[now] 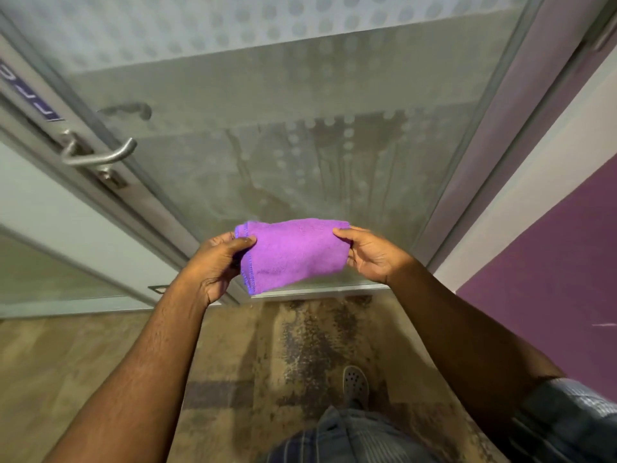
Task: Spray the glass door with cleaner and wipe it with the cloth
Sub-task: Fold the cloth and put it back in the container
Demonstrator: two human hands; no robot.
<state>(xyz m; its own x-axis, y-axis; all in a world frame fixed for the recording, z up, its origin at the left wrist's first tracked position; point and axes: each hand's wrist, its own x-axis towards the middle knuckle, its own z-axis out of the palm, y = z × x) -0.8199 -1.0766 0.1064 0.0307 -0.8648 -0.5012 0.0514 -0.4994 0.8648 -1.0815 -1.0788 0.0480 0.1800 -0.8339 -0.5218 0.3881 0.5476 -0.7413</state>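
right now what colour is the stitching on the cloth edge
Blue stitching on the purple microfibre cloth, clearest in the head view.

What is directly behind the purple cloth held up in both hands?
Behind the purple cloth is the lower part of the glass door, frosted with dots and streaked by wet runs, down to its bottom rail. The patch of glass straight behind the cloth is covered.

A silver door handle (100, 155) is seen on the left, fixed to a grey metal frame (140, 202). A small blue sign (30, 95) is stuck higher up on that frame. A purple wall (551, 262) is seen on the right. A brown floor (83, 362) with a dark speckled patch (310, 345) is spread out below. A grey shoe with little holes (355, 384) is placed on the floor, and a checked shirt (350, 442) is seen at the bottom.
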